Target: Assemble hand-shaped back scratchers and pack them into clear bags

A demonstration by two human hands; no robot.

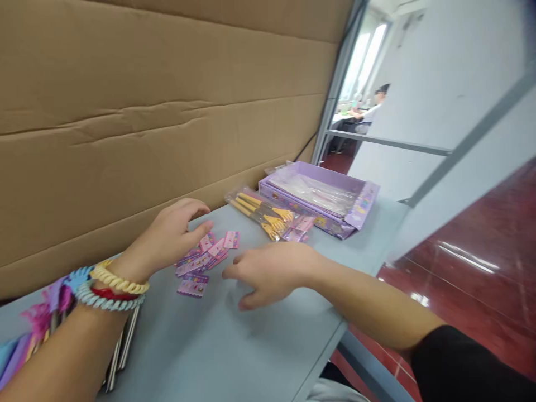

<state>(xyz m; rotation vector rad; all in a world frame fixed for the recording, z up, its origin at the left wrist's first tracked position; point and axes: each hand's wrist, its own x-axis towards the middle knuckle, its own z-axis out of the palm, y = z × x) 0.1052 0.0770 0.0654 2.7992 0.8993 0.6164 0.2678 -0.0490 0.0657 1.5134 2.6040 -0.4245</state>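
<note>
A cardboard sheet (146,72) stands behind the left hand (178,230), perhaps as a screen; a table (251,352) spreads beneath both hands. Beyond the right hand (270,272) sits a purple box (312,214), apparently set back to leave room. Colourful sticks (55,297) lie beside and partly behind the left wrist. Just past the right hand rests a clear bag of yellow sticks (258,209). Smallest, pink and purple cards (206,259) lie between the hands, probably for easy reach. Both hands are loosely curved, thumbs apart, gripping nothing visible; whether the left touches a card, I cannot tell.
</note>
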